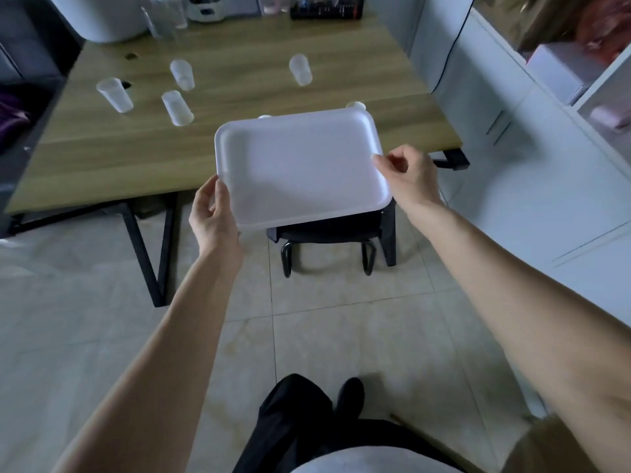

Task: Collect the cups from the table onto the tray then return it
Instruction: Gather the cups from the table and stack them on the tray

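I hold an empty white rectangular tray (pixel 300 169) in the air over the near edge of the wooden table (pixel 239 138). My left hand (pixel 213 216) grips its near left corner and my right hand (pixel 408 175) grips its right edge. Several translucent plastic cups stand on the table beyond the tray: one at the far left (pixel 114 94), one behind it (pixel 182 74), one nearer (pixel 176 107), and one at the right (pixel 300 69). Two more cup rims (pixel 355 105) peek out behind the tray's far edge, mostly hidden.
A black chair (pixel 336 233) is tucked under the table below the tray. Clear glasses (pixel 170 17), a white appliance (pixel 102 15) and a dark box (pixel 326 8) crowd the table's far end. White cabinets (pixel 532 138) run along the right. Tiled floor lies below me.
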